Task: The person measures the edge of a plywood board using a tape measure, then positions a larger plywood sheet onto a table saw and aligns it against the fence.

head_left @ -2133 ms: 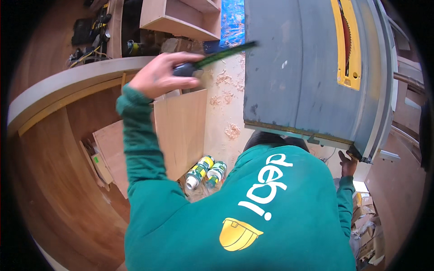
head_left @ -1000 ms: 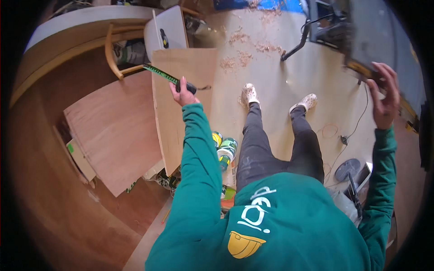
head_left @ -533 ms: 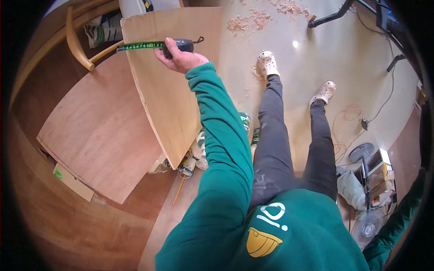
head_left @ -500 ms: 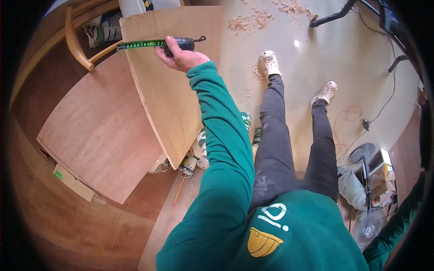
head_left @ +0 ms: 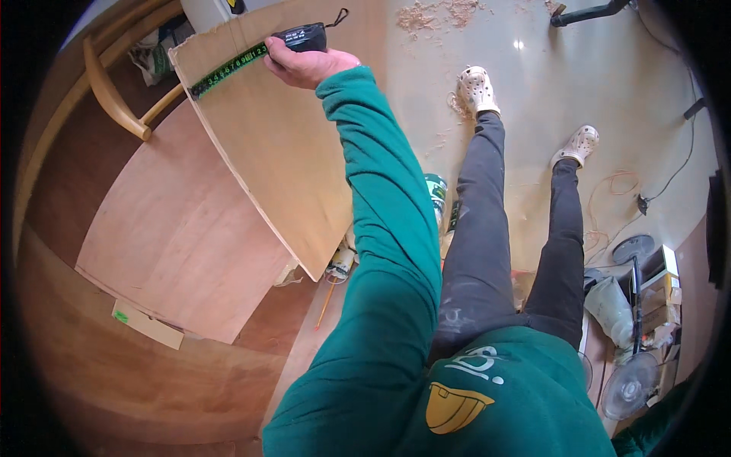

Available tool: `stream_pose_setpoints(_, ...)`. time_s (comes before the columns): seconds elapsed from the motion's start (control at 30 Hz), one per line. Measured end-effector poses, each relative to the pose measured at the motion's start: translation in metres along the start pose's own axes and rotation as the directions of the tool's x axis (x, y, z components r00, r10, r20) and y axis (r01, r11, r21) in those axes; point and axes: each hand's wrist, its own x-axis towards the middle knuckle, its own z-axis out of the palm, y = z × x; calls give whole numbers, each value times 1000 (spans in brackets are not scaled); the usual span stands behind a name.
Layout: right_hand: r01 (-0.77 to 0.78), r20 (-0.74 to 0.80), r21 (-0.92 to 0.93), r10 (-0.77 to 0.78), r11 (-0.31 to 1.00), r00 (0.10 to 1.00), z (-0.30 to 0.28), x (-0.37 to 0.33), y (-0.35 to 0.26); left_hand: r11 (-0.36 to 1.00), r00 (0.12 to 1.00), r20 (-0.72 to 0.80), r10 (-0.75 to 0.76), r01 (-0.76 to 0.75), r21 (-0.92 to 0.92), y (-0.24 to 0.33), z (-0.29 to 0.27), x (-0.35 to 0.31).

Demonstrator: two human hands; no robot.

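Note:
My left hand (head_left: 311,67) grips a black tape measure (head_left: 303,36) over the upper part of a pale plywood sheet (head_left: 285,137). A short length of black and green blade (head_left: 228,70) runs out leftward, its tip lying near the sheet's left edge. From the case's other end sticks a dark wrist loop (head_left: 339,15). My right hand is out of the picture; only a bit of that sleeve (head_left: 655,426) shows at the lower right.
A reddish wood panel (head_left: 183,228) lies left of the sheet, below a curved wooden chair part (head_left: 110,99). Cans (head_left: 435,190) stand by my legs. Wood shavings (head_left: 438,17) litter the floor. At right are a fan (head_left: 628,387), boxes (head_left: 661,297) and a cable (head_left: 670,179).
The tape measure and my left hand have risen slightly, and the blade now slants down to the left across the sheet. The whole view has shifted a little.

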Motion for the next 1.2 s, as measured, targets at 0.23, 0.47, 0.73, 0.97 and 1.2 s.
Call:
stream_pose_setpoints(0.23,-82,278,-502,250,861,927,222,-94,96,996,991,-114,-71,77,53,-4,10,8)
stream_pose_setpoints(0.47,37,353,-787,400,616,846,337,-155,124,948,960,-163,-227,256,187,-5,13,18)
stream_pose_setpoints(0.73,142,382,-869,459,475,802,380,-183,123,943,917,-258,-304,327,53,13,24,18)
stream_pose_setpoints(0.97,195,397,-888,481,417,781,397,-195,118,921,923,-94,-374,358,-153,12,26,38)
stream_pose_setpoints(1.2,230,410,-894,495,385,766,410,-205,114,899,888,-141,-437,436,-39,9,16,40)
